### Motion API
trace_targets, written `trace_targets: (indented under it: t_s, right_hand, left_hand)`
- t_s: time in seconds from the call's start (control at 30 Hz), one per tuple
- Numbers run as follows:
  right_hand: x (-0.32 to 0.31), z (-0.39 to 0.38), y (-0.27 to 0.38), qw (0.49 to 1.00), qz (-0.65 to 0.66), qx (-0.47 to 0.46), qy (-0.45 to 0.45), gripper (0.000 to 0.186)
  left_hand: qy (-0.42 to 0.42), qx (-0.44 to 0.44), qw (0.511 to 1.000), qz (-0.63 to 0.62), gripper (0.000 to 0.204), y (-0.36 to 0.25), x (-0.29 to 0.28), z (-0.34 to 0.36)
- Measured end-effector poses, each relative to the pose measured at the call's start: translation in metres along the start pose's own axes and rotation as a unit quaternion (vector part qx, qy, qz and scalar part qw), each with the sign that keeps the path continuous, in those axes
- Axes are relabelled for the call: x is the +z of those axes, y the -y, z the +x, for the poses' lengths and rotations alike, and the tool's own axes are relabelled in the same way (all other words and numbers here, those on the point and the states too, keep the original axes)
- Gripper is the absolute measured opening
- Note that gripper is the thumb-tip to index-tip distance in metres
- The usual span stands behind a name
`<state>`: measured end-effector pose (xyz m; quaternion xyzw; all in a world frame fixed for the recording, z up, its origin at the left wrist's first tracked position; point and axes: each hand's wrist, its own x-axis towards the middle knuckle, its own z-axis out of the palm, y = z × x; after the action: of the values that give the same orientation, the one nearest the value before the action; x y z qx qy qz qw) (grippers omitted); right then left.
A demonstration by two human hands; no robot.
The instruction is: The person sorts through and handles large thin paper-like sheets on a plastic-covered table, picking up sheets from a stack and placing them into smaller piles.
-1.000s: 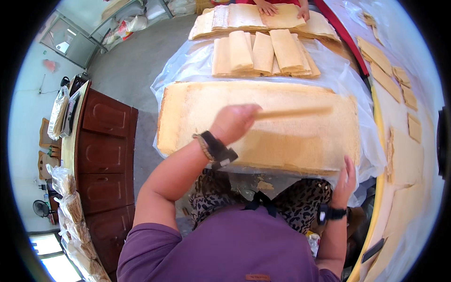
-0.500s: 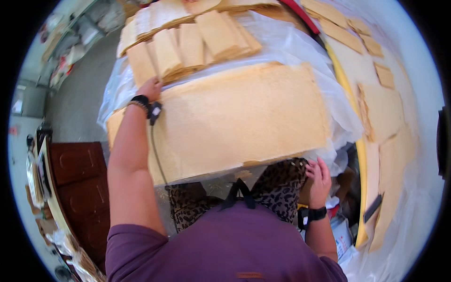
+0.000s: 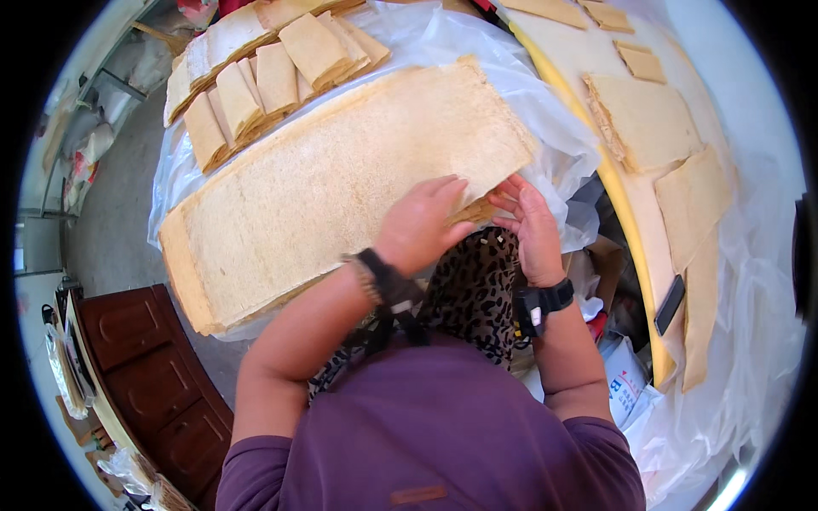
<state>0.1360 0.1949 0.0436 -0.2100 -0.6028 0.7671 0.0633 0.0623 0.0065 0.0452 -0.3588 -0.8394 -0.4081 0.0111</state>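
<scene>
A stack of large tan, rough-surfaced sheets (image 3: 341,179) lies slanted across the table in front of me. Over its near edge, towards the right end, is my left hand (image 3: 422,223), its thumb apart from the fingers and nothing seen between them. My right hand (image 3: 534,228) is at the near right corner, palm turned inward. Its fingers are spread and partly bent, the tips touching or very close to the stack's edge. Beneath the top sheet, edges of further layers show between the two hands.
Smaller folded tan pieces (image 3: 277,78) lie in a row beyond the stack, on clear plastic sheeting (image 3: 434,38). A yellow-edged surface at the right bears more tan sheets (image 3: 643,119) and a dark phone (image 3: 671,304). A brown wooden cabinet (image 3: 153,366) stands at the lower left.
My left hand has left the stack's far left side and come to its near right edge. My right hand has risen to the corner. The view has turned, so the stack appears more slanted.
</scene>
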Motion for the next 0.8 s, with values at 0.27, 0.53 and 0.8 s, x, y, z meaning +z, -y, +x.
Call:
trace_targets:
  t_s: [0.27,0.53,0.8]
  right_hand:
    - [-0.006,0.020,0.003,0.995,0.094,0.021,0.017,0.057]
    - [-0.005,0.044,0.013,0.999,0.028,0.028,-0.032,0.052]
    - [-0.009,0.058,0.007,0.998,-0.035,0.051,-0.023,0.046]
  left_hand:
    - [-0.029,-0.142,0.987,-0.070,0.023,0.002,0.034,0.027]
    - [-0.011,-0.110,0.994,-0.023,0.023,0.009,0.039,0.028]
    - [-0.075,-0.128,0.989,0.012,0.018,0.002,0.045,0.033]
